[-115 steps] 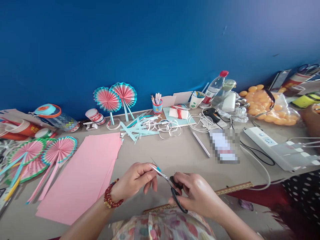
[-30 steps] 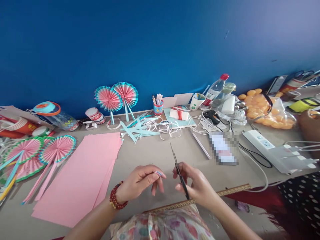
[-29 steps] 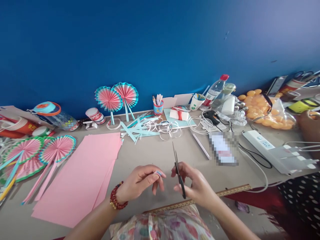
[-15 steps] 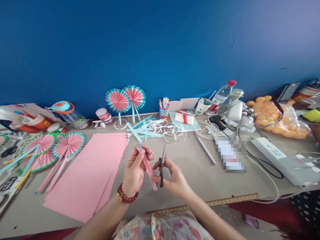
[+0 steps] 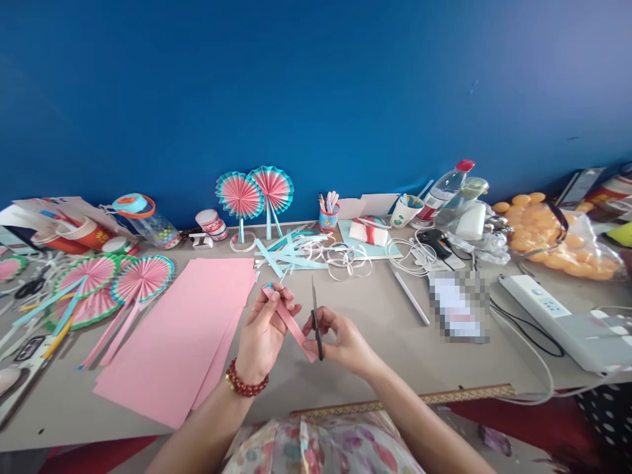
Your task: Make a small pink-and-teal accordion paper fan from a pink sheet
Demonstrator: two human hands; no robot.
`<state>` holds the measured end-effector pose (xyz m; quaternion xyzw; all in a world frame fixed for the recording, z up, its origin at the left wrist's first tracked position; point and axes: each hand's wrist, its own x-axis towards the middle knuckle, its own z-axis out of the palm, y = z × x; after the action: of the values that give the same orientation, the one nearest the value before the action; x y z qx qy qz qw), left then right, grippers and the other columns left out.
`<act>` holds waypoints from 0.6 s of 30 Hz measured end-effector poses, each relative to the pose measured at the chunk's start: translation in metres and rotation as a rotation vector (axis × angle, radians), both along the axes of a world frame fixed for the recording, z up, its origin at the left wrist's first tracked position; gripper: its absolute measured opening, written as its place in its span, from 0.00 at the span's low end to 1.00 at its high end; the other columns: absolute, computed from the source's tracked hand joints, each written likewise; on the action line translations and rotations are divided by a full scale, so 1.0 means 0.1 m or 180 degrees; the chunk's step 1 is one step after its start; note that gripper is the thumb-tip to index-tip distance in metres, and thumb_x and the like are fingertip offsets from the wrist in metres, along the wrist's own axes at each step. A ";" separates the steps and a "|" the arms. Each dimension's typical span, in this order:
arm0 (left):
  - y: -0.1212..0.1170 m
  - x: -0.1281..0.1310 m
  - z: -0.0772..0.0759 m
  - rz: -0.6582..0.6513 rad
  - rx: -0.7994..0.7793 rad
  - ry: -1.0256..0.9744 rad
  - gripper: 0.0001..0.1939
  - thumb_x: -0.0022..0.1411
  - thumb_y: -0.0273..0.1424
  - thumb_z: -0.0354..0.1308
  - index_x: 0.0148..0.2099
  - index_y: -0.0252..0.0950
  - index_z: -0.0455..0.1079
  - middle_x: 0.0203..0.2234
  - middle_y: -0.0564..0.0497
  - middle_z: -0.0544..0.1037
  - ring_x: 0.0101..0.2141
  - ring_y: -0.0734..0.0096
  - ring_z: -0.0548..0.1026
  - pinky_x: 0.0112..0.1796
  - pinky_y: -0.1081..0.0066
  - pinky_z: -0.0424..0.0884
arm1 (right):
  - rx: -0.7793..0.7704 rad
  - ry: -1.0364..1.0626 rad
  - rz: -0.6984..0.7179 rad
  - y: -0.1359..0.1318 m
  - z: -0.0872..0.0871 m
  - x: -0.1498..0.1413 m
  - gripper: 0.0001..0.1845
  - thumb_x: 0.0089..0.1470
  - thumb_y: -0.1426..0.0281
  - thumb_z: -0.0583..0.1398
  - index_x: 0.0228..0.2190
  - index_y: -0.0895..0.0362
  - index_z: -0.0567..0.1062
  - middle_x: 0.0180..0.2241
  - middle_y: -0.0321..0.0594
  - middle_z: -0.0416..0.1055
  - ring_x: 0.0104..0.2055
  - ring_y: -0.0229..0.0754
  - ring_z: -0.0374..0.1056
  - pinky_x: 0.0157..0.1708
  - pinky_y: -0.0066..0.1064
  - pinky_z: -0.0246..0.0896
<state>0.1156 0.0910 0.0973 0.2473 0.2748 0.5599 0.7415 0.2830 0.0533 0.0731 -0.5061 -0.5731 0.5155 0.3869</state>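
My left hand [image 5: 264, 332] pinches the upper end of a narrow pink paper strip [image 5: 291, 324], which has a bit of blue at its top. The strip slants down to the right, and its lower end reaches the fingers of my right hand [image 5: 340, 339]. Black-handled scissors [image 5: 315, 319] sit in that right hand, blades pointing up and away, apart from the strip. Whether the right fingertips also grip the strip is hard to tell. Pink paper sheets [image 5: 182, 329] lie stacked to the left of my hands.
Pleated paper fans [image 5: 240, 197] lean on the blue wall; more fans [image 5: 143, 280] lie at left. Light-blue paper strips [image 5: 286, 253] are heaped behind my hands. At right are a phone [image 5: 457, 306], a power strip [image 5: 548, 306], a glue gun [image 5: 437, 243] and a bottle [image 5: 444, 191].
My left hand has turned upward and now shows the pink strip's length. My right hand with the scissors has come left to the strip's lower end. The view has shifted slightly left.
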 end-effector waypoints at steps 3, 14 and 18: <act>0.02 -0.02 -0.03 -0.0029 0.0073 0.0042 0.04 0.63 0.30 0.62 0.39 0.37 0.69 0.34 0.54 0.72 0.32 0.79 0.72 0.43 0.70 0.73 | -0.0591 0.0790 0.0147 0.02 -0.03 -0.01 0.16 0.40 0.66 0.70 0.29 0.56 0.71 0.29 0.34 0.73 0.30 0.35 0.62 0.32 0.28 0.56; 0.02 -0.45 -0.13 -0.0077 0.4654 0.4626 0.33 0.63 0.41 0.61 0.67 0.41 0.56 0.65 0.40 0.62 0.67 0.47 0.52 0.65 0.42 0.34 | -0.1705 0.2650 -0.0236 0.03 -0.11 -0.13 0.14 0.36 0.70 0.73 0.25 0.59 0.74 0.21 0.30 0.67 0.23 0.30 0.59 0.28 0.24 0.54; 0.00 -0.44 -0.12 -0.0572 0.5032 0.4431 0.17 0.69 0.26 0.53 0.59 0.38 0.65 0.52 0.47 0.77 0.55 0.65 0.71 0.66 0.53 0.48 | -0.1937 0.2915 -0.0435 0.00 -0.13 -0.19 0.15 0.35 0.70 0.74 0.25 0.60 0.75 0.20 0.31 0.67 0.24 0.30 0.60 0.29 0.24 0.55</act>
<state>0.0720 0.0915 0.0853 0.9459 0.1773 0.2574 0.0872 0.2638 0.0530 0.0602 -0.3552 -0.1374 0.7990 0.4654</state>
